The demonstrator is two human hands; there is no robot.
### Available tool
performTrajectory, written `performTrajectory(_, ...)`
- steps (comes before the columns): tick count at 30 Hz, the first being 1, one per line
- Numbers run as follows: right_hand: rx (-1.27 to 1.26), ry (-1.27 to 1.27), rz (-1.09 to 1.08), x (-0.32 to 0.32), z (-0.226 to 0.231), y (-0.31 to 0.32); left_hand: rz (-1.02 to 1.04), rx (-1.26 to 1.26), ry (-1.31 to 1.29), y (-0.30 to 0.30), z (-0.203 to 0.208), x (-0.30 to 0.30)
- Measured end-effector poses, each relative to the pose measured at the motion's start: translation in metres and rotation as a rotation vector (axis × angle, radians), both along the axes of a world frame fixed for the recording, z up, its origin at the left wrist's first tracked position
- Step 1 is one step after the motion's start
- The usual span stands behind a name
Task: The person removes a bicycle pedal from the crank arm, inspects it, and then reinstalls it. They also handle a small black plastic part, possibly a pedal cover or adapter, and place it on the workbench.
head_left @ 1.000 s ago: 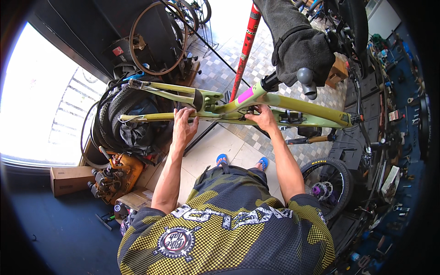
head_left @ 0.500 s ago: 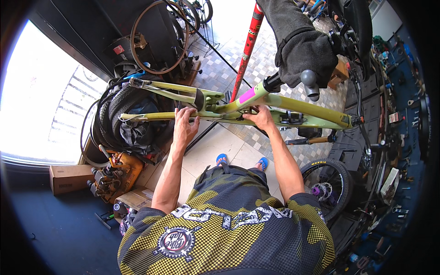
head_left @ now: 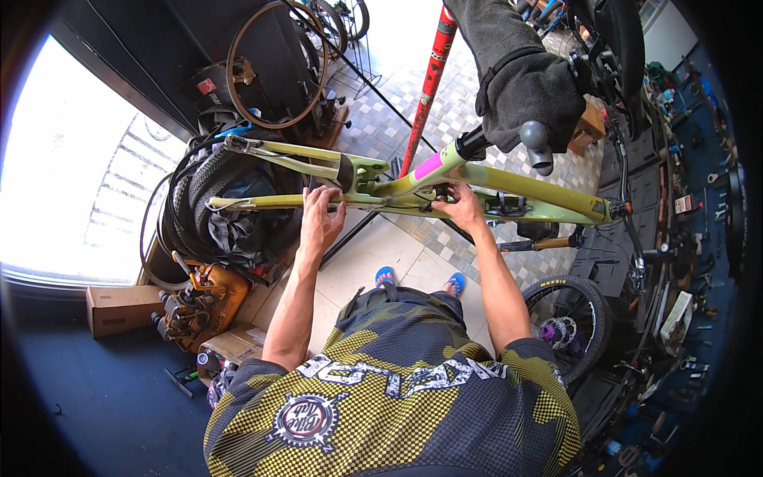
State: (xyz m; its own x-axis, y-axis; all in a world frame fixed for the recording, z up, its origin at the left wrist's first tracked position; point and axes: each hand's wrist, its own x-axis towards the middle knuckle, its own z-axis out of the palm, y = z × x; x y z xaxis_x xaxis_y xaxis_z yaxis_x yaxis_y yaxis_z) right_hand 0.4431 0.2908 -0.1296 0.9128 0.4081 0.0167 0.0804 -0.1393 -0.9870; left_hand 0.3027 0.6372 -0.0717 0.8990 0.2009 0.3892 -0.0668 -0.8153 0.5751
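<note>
A green-yellow bicycle frame (head_left: 540, 185) with no wheels on it lies across in front of me, at about chest height. My left hand (head_left: 322, 216) is closed round the frame's nearer rear tube, just left of the middle joint. My right hand (head_left: 461, 208) is at the frame's middle, right of that joint, with thumb and fingers drawn together at a small dark part there. What lies between those fingertips is too small to make out. The seat post (head_left: 474, 143) runs up into a clamp wrapped in dark grey cloth (head_left: 531, 99).
A red stand pole (head_left: 429, 91) rises behind the frame. Tyres (head_left: 191, 199) and a bare rim (head_left: 230, 63) are heaped at left, above an orange machine (head_left: 214, 298) and a cardboard box (head_left: 119, 310). A wheel (head_left: 568, 326) leans at right, beside a tool wall (head_left: 707, 238).
My right hand has shifted slightly to the right along the frame, its fingers still drawn together. My left hand and the frame look the same.
</note>
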Motion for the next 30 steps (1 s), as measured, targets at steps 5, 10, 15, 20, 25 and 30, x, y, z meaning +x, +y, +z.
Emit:
performTrajectory(5,0.02,0.044,0.007,-0.01,0.015,-0.012,0.014,0.007,0.013,0.004,-0.001,-0.003)
performTrajectory(10,0.095,0.024,-0.014,-0.015,0.011,-0.037,-0.002,-0.002,0.019,0.001,0.0,-0.001)
performTrajectory(15,0.09,0.047,-0.042,-0.02,0.016,-0.046,-0.002,0.003,0.026,0.003,-0.001,-0.001)
performTrajectory(20,0.072,0.046,-0.044,-0.02,0.021,-0.049,-0.007,0.002,0.03,0.003,-0.001,-0.001)
performTrajectory(25,0.064,-0.003,-0.044,-0.019,0.022,-0.044,-0.014,0.009,0.017,0.004,-0.003,-0.001)
performTrajectory(30,0.069,-0.017,-0.037,-0.016,0.017,-0.043,-0.009,0.012,0.008,0.003,-0.002,-0.001)
